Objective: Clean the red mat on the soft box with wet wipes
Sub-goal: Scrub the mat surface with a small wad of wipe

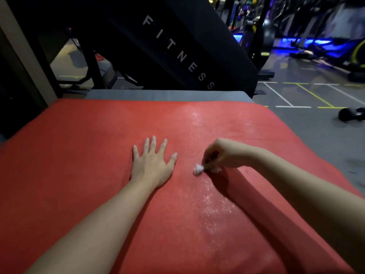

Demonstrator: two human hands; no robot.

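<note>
red mat (88,155) with glossy wet streak, white wipe (198,169), grey box (158,94) edge.

Ahead of you a black slanted panel (213,36) carries the white word FITNESS (178,54). To your left stands a beige pillar (25,56). On your right the grey floor (308,127) is marked with white and yellow lines (284,99), and a dark rounded object (351,114) lies on it. Farther back, gym machines (256,36) stand in dim light, with a blue glow (316,43) low beneath them.
</note>
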